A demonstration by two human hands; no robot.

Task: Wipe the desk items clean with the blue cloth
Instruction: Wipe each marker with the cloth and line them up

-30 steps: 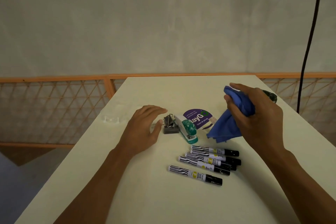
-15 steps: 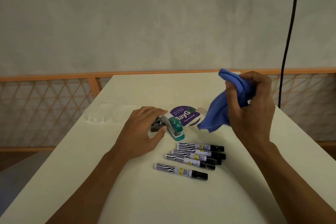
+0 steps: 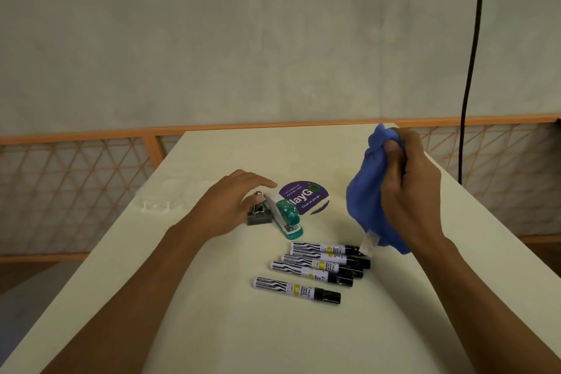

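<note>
My right hand (image 3: pixel 409 191) grips the bunched blue cloth (image 3: pixel 364 200) and holds it above the right side of the white desk (image 3: pixel 273 337); the cloth's white tag hangs near the marker caps. My left hand (image 3: pixel 224 206) lies with relaxed fingers over a black binder clip (image 3: pixel 259 217), its thumb at the clip's wire handle. A teal stapler (image 3: pixel 287 217) lies right beside the clip. Behind them sits a round purple sticker (image 3: pixel 306 196). Several black-and-white markers (image 3: pixel 315 270) lie side by side in front.
A small clear plastic piece (image 3: pixel 154 206) rests near the desk's left edge. An orange lattice railing (image 3: pixel 76 136) runs behind and beside the desk. A black cable (image 3: pixel 470 70) hangs down the wall at the right.
My right hand raised the cloth, which now hangs down lower toward the markers. My left hand slid right over the binder clip.
</note>
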